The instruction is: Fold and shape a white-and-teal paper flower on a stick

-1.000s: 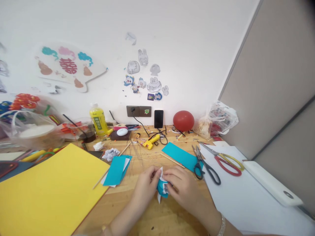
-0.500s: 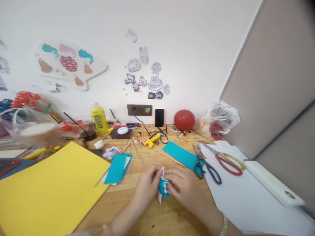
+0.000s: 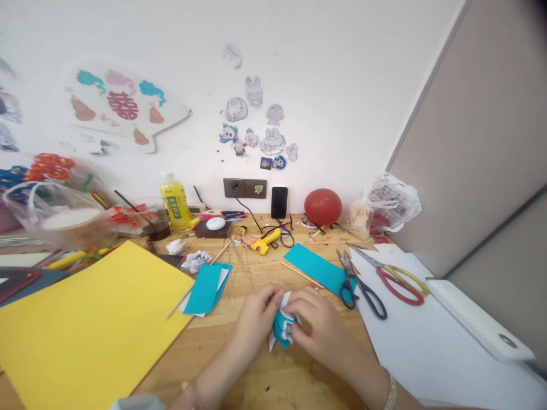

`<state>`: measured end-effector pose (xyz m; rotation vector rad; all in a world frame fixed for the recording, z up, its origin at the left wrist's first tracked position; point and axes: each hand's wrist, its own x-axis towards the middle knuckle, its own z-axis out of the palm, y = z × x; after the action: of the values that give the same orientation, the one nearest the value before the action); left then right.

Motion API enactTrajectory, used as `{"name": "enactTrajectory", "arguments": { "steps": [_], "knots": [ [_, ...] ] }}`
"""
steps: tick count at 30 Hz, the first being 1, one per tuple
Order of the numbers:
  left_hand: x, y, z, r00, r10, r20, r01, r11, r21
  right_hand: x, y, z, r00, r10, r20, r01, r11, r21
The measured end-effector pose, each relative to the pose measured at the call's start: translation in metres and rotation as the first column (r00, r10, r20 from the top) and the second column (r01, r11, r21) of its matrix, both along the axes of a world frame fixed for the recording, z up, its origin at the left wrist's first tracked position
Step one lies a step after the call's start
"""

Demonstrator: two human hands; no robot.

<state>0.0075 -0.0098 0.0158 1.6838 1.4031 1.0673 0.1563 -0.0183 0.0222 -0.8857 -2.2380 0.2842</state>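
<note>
Between both hands is a small folded piece of blue and white paper [image 3: 282, 329], with pointed white edges sticking out at its top and bottom. My left hand [image 3: 260, 313] pinches its upper left side between thumb and fingers. From the right, my right hand [image 3: 318, 322] grips it with bent fingers, hiding part of the folds. Left of the hands lie stacked blue and white paper pieces [image 3: 207, 289]. Beyond them to the right, a blue paper strip [image 3: 316, 266] lies partly under black-handled scissors [image 3: 356, 285].
A large yellow sheet [image 3: 94, 324] covers the left side. White paper [image 3: 427, 341], red-and-yellow-handled scissors [image 3: 399, 282] and a white case-like object [image 3: 478, 319] are on the right. A yellow glue gun [image 3: 265, 243], phone [image 3: 279, 203], red balloon [image 3: 323, 206] and drink bottle [image 3: 175, 202] line the back.
The folded paper has turned slightly, its lower white tip shifting left. My right fingers have moved a little on it. The whole view has shifted slightly.
</note>
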Motion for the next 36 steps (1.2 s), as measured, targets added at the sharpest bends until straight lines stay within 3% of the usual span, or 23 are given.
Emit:
{"name": "enactTrajectory", "arguments": {
  "steps": [6,10,14,17,25,29,33,36],
  "knots": [
    [0.000,0.000,-0.003,0.997,-0.073,-0.001,0.073,0.997,-0.026,0.000,0.004,-0.010,1.000,0.025,0.005,-0.025,0.999,0.031],
    [0.000,0.000,-0.005,0.999,-0.037,0.033,0.037,0.999,-0.011,0.001,0.005,-0.006,0.999,0.046,-0.020,-0.045,0.998,0.037],
    [-0.001,0.004,-0.008,0.976,0.009,0.218,-0.010,1.000,0.000,0.006,0.004,0.006,0.989,-0.043,-0.139,0.036,0.998,-0.052],
    [-0.002,0.006,-0.010,0.931,0.057,0.361,-0.055,0.998,-0.014,0.011,0.005,0.010,0.969,-0.101,-0.224,0.096,0.995,-0.035],
    [0.001,0.005,-0.015,0.893,0.126,0.433,-0.139,0.990,-0.003,0.007,0.001,0.008,0.995,0.041,-0.093,-0.031,0.993,0.112],
    [0.001,0.004,-0.012,0.869,0.133,0.477,-0.137,0.990,-0.027,0.009,0.001,0.005,0.984,0.015,-0.176,-0.015,1.000,0.004],
    [0.001,0.002,-0.010,0.850,0.071,0.522,-0.083,0.997,0.000,0.009,0.009,-0.002,0.868,-0.250,-0.430,0.160,0.959,-0.235],
    [0.000,0.002,-0.010,0.850,0.014,0.526,-0.037,0.999,0.032,0.007,0.013,-0.001,0.772,-0.327,-0.545,0.020,0.869,-0.494]
  ]
}}
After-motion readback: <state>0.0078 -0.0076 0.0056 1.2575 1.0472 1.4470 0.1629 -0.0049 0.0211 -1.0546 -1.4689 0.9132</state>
